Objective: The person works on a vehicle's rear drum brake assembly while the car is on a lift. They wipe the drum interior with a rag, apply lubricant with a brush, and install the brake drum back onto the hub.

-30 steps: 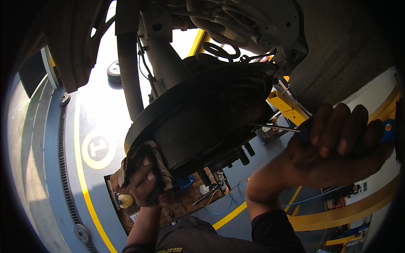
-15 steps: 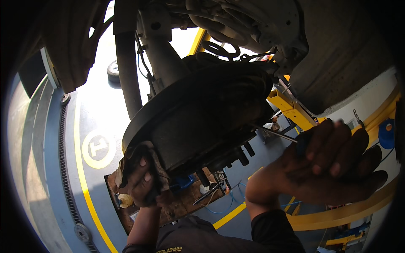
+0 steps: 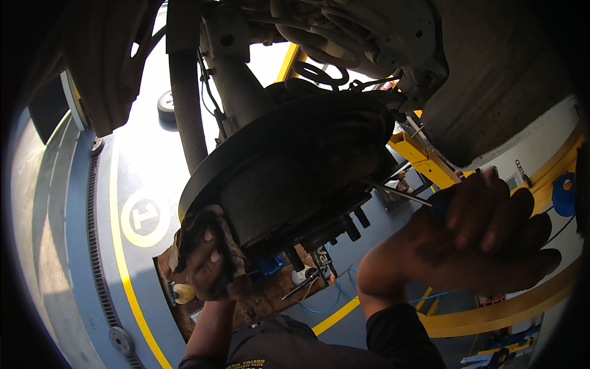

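A dark brake drum [image 3: 289, 178] fills the middle of the view, with wheel studs [image 3: 352, 227] sticking out of its lower face. At its lower left rim, my left hand [image 3: 206, 261] is closed around a dirty rag [image 3: 232, 237], which lies against the drum. On the right side, my right hand [image 3: 479, 237] grips a screwdriver [image 3: 402, 195] by its dark handle. Its thin metal shaft points left, with the tip at the drum's face near the studs. Whether the tip sits in a hole cannot be seen.
Overhead are a strut [image 3: 236, 86], a coil spring [image 3: 322, 75] and the wheel arch [image 3: 491, 80]. Below stands a brown work surface [image 3: 264, 301] with a bottle [image 3: 182, 293] and tools. A yellow lift arm [image 3: 424, 157] is at right; a wheel [image 3: 166, 107] lies on the floor behind.
The right hand and the screwdriver handle have shifted very slightly up and left. My left hand keeps its place with the rag at the drum's rim.
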{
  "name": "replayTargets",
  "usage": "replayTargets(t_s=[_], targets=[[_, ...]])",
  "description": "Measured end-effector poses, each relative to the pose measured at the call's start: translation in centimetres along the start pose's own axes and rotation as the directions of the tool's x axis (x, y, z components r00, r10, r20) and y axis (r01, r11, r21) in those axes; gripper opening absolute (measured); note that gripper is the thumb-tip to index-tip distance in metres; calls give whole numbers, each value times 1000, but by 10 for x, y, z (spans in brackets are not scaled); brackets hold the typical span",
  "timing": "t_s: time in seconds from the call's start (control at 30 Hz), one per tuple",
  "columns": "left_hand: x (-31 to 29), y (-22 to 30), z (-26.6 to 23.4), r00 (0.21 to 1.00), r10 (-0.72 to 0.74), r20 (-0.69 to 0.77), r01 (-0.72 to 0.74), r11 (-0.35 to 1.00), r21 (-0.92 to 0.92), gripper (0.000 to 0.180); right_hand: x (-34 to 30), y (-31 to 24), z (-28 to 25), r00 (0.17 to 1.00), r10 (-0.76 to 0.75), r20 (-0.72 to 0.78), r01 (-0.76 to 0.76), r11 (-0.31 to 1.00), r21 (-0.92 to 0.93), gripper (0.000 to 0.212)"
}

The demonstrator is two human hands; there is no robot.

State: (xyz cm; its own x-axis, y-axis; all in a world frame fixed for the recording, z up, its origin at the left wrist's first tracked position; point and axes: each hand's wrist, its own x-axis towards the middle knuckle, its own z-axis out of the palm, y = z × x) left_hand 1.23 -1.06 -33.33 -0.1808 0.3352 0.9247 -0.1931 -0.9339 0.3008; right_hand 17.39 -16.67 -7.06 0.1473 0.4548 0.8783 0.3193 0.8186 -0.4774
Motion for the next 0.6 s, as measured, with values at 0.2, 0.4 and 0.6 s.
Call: replayTargets(t_s=[0.2,0.4,0.6], targets=[[-2,2,-2,1000,1,-10,-1,1000,10,42,-14,-2,6,992,-13,-125,3,997,-81,64],[-4,3,-4,1000,4,-7,-4,1000,19,42,-4,2,20,978,-41,-205,39,999,-10,64],[-3,3,-2,1000,6,-18,-6,1000,24,43,19,-17,-23,950,264,169,-274,961,40,56]])
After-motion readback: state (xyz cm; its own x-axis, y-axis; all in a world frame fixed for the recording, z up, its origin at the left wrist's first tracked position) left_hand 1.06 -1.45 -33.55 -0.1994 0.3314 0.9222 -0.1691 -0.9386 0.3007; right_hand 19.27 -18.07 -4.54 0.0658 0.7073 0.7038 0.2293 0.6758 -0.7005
